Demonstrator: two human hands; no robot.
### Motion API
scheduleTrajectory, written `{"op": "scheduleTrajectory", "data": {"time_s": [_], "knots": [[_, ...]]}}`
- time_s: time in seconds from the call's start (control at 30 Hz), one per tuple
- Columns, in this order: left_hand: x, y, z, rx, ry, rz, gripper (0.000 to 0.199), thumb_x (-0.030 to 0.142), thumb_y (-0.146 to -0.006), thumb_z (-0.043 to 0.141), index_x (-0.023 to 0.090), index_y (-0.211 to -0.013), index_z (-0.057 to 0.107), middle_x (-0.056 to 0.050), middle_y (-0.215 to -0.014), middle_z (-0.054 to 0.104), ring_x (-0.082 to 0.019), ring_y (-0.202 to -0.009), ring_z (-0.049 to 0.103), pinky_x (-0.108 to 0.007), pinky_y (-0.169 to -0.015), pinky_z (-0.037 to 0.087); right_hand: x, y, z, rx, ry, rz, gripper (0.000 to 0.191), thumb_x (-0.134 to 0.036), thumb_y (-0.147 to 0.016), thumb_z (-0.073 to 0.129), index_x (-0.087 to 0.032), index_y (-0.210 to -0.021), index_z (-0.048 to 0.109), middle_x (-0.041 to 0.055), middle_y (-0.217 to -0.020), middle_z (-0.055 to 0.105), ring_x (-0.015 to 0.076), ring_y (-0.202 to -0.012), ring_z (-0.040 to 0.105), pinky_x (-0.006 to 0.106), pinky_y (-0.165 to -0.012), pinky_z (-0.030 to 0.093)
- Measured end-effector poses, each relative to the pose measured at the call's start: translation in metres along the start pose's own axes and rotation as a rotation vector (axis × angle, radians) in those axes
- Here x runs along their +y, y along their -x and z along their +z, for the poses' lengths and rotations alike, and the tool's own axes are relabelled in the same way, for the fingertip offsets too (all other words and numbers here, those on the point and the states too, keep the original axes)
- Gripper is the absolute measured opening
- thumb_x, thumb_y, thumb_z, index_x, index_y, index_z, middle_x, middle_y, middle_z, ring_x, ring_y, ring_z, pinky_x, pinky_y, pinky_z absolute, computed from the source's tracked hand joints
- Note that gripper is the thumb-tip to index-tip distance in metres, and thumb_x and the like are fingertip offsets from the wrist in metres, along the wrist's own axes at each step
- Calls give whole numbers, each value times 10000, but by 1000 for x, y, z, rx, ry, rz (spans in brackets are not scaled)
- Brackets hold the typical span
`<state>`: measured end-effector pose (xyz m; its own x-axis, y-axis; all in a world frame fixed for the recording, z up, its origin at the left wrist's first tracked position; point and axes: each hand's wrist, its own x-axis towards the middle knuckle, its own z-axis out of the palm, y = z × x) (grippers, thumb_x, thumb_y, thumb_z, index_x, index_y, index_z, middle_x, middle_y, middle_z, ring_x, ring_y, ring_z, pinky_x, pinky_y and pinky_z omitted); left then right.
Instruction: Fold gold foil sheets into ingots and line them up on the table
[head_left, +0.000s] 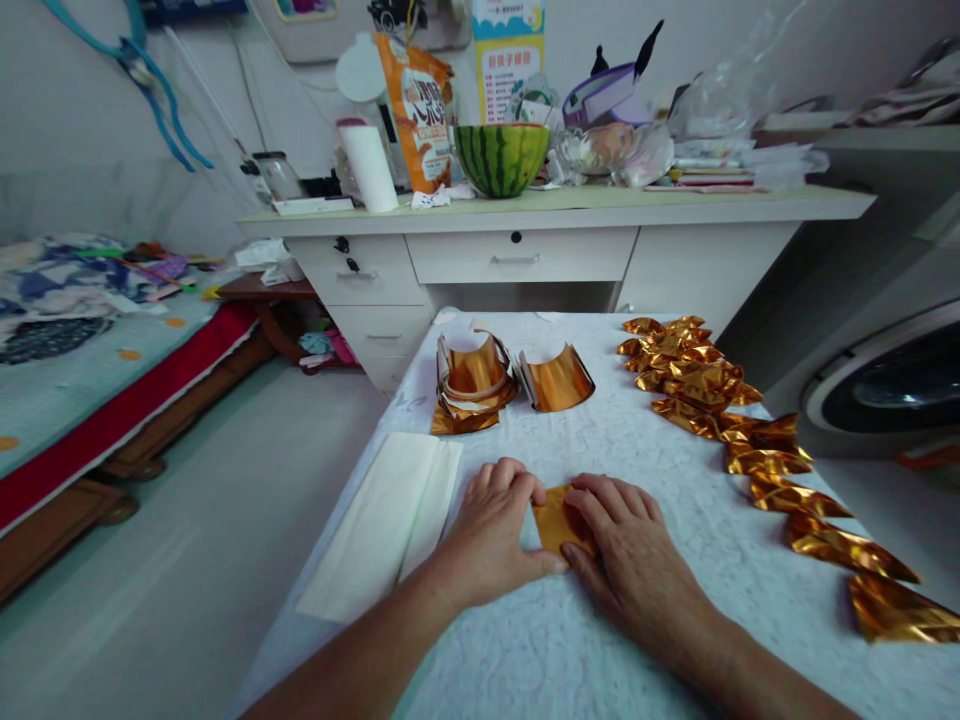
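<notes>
A small sheet of gold foil paper (553,518) lies on the cloth-covered table between my two hands. My left hand (495,530) grips its left side, with the fingertips at the upper left corner and the thumb by the lower edge. Opposite it, my right hand (626,530) has its fingers over the right part and its thumb at the lower right edge, covering that side of the sheet. Beyond them stand a stack of curled gold foil sheets (474,375) and a smaller curled stack (559,380). Folded gold foil pieces (701,385) run down the table's right side.
White paper sheets (382,520) lie left of my left forearm. Behind the table is a white desk (525,210) bearing a half watermelon (501,158), an orange pouch (420,115) and a paper roll (369,165). A bed (172,340) is at left, a washing machine (892,370) at right.
</notes>
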<state>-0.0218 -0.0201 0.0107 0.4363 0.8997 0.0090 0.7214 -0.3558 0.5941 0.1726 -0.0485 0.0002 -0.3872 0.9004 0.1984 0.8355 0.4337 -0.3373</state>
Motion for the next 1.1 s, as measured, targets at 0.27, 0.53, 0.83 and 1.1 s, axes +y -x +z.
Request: {"op": "scheduleTrajectory", "data": {"time_s": [0.27,0.53,0.83,1.1], "knots": [[0,1,1,-8,-5,-10,542,346,-570,847,236,-986,517,-18,-1082,465,-246,-1012,425,-386,-878,376,2,0,1,1,39,5,453,-379,-851,599,-211,-1269,553,123,-1279,562,315,-1150,480,520,-972,380],[1,1,1,-22,-6,-22,531,359,-569,838,235,-976,520,-17,-1069,475,-248,-1004,430,-381,-869,373,35,9,-4,17,91,68,733,-411,-840,598,-308,-1496,287,125,-1369,484,342,-1207,455,553,-963,396],[2,0,-1,-36,5,-38,526,344,-568,834,237,-983,528,-20,-1080,483,-251,-1024,429,-376,-883,368,66,11,-15,-61,40,80,831,-369,-839,593,-345,-1526,126,121,-1439,410,337,-1282,423,541,-995,401],[2,1,-1,-31,4,-38,522,350,-571,833,243,-985,534,-24,-1096,482,-254,-1035,427,-376,-889,367,73,9,-30,-123,-26,42,762,-271,-858,542,-296,-1512,150,131,-1433,418,314,-1293,425,505,-1028,398]]}}
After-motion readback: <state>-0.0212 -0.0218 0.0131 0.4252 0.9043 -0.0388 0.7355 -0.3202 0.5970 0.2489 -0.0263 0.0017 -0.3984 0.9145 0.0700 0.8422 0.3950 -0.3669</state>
